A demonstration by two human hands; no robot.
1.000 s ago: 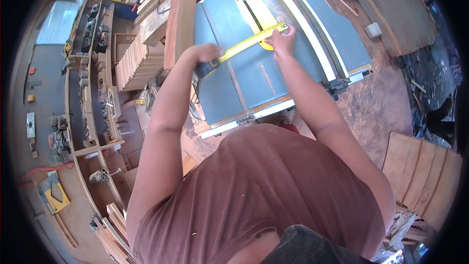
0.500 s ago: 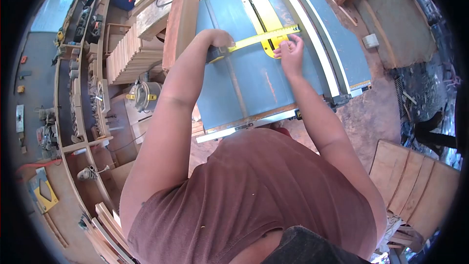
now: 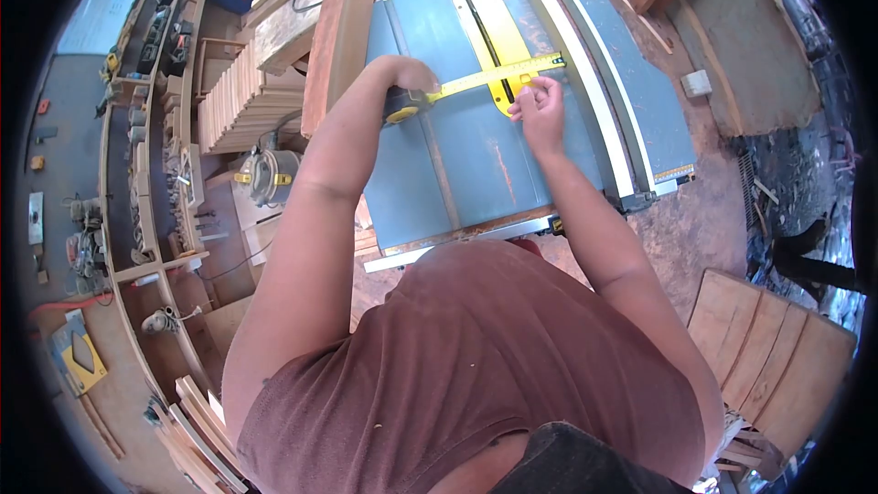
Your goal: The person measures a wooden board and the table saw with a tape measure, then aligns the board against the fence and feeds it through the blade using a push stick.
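Here, your blue-grey table (image 3: pixel 476 165) fills the middle of the view, its near edge just ahead of your chest. A long wooden plank (image 3: pixel 340 27) lies along its left side, and the white fence (image 3: pixel 585 82) runs front to back toward its right side. Off the table to the left sits a stack of wooden slats (image 3: pixel 240 96), and at your lower right some curved wooden panels (image 3: pixel 777 348) rest on the floor. The yellow insert plate (image 3: pixel 494 32) sits in the tabletop with its dark slot running down the middle.

The tape measure (image 3: pixel 462 83) lies flat across the table, crossing the near end of that plate. Its yellow blade is drawn out from near the plank, and its far tip reaches the fence.

Your left hand (image 3: pixel 407 73) is wrapped over the tape's black-and-yellow case (image 3: pixel 402 107), fingers closed around it, pressing it down on the table near the plank. Your right hand (image 3: pixel 541 108) rests on the table just this side of the blade, beside the fence. Its fingers (image 3: pixel 528 90) are curled and bunched together, their tips at the blade's near edge; you cannot tell whether they pinch it.
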